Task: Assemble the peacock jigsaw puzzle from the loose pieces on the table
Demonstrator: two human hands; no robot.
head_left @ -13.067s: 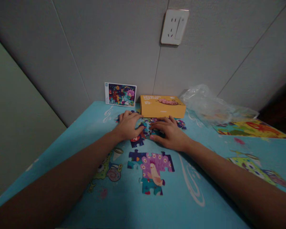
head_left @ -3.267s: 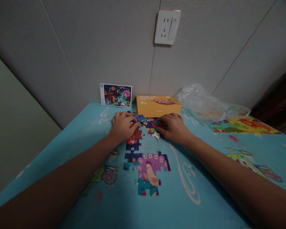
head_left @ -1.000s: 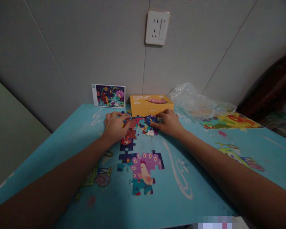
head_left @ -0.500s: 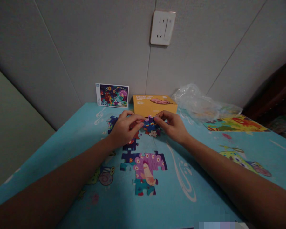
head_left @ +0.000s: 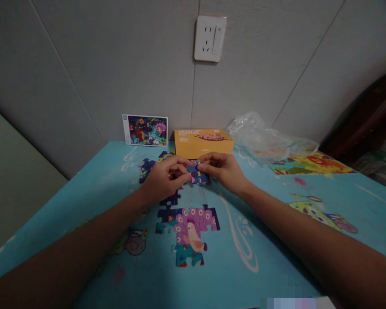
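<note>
Both hands meet over dark blue puzzle pieces (head_left: 199, 177) just in front of the yellow box (head_left: 204, 147). My right hand (head_left: 223, 171) pinches a piece at its upper right edge between thumb and fingers. On the other side, my left hand (head_left: 167, 178) has thumb and fingertips pressed together at the left edge of the pieces; what exactly it grips is too small to tell. Partly behind my left hand lie more dark pieces (head_left: 145, 168). Nearer to me, a joined section with a pink and purple peacock (head_left: 193, 229) lies flat on the blue tablecloth (head_left: 225, 279).
A picture card (head_left: 148, 131) leans on the wall behind, left of the box. Crumpled clear plastic (head_left: 260, 137) lies to the right, partly over a yellow and orange picture sheet (head_left: 315, 164). A socket (head_left: 210, 38) is on the wall.
The view has shifted slightly, so most things appear farther left. Between the hands, the pieces show a different dark blue part, and the white and brown patch is no longer visible there.
</note>
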